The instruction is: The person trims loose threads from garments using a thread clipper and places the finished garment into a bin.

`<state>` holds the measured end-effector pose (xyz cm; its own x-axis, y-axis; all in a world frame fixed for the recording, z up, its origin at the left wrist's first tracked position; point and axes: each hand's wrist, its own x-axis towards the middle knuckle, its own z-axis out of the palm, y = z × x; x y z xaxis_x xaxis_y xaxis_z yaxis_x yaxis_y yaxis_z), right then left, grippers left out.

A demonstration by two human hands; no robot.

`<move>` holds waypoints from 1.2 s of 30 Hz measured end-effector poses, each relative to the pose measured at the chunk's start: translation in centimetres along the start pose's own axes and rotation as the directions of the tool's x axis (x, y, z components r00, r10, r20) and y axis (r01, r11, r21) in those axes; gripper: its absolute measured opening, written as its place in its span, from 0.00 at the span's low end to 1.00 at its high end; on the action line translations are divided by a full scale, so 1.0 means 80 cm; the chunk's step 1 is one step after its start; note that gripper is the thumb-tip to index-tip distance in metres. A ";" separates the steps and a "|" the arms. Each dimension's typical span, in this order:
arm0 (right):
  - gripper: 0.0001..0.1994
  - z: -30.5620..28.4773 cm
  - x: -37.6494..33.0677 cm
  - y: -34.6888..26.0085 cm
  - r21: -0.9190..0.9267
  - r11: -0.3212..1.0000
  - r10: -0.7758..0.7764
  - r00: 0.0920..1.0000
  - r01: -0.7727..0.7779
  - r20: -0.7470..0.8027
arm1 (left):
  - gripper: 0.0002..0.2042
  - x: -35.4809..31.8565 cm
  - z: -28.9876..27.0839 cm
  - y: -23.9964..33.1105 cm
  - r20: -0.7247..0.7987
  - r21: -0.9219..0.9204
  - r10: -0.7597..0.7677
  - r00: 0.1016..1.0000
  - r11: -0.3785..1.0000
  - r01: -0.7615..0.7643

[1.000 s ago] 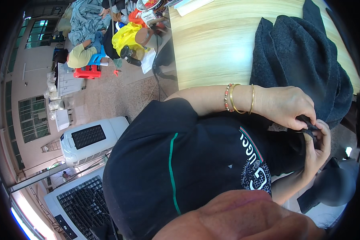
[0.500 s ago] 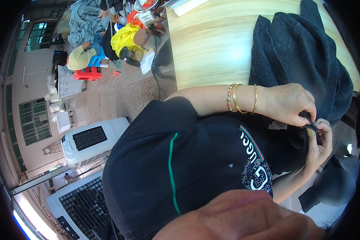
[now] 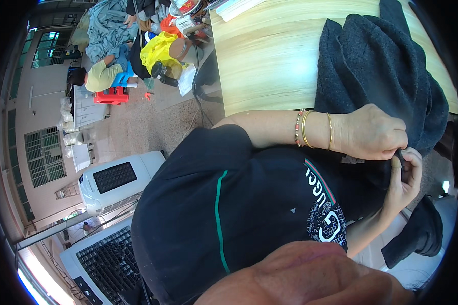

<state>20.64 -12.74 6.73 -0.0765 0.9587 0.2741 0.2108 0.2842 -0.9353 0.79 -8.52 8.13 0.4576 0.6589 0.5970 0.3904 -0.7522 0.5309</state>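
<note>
Pale wood desk up top; speckled stone floor beside it. Two white air coolers at lower left, barred windows beyond. Daylight throughout.

Left hand and right hand pinched together

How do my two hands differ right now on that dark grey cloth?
The left hand shows its back, with bracelets on the wrist; the right hand comes from below, bare-wristed, fingers curled. Both pinch the same edge of the dark grey cloth, fingertips close together.
</note>
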 end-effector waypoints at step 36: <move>0.14 -0.180 -0.040 -0.023 0.020 0.976 0.216 0.956 -0.217 -0.199 | 0.11 0.016 -0.113 -0.049 0.220 -0.569 -0.272 0.937 0.744 0.350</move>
<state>34.52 -16.10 10.82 0.1662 0.9806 0.1041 0.2024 0.0694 -0.9768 -7.36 -4.61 12.21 0.4984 0.8198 0.2821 -0.0035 -0.3235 0.9462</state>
